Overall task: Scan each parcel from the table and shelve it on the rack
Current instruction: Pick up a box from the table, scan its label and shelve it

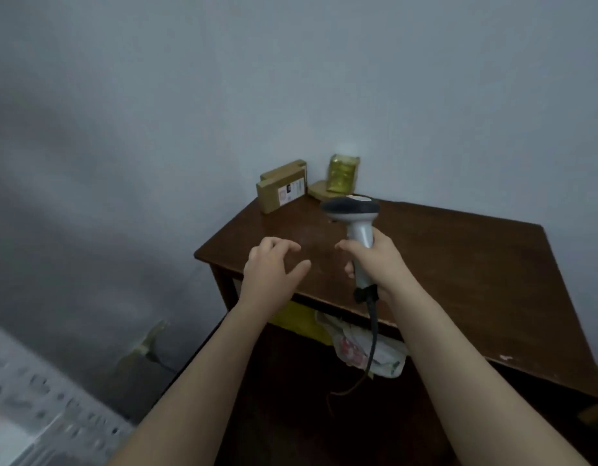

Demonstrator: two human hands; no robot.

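Gripping scanner (354,212) with right hand (374,262), pointing it forward to scan; reaching empty, spread-fingered left hand (270,268) toward parcel (281,192) ahead.

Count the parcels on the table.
4, at the far corner of the table: a labelled brown box, a second brown box close behind it, a yellow packet, a flat tan parcel at its foot. Others may be hidden.

One table (458,264). At the table's far corner: two brown boxes (274,198), one yellow packet (343,173), one flat tan box (317,191). Above the table: one scanner (354,213), one left hand (270,267), one right hand (378,260).
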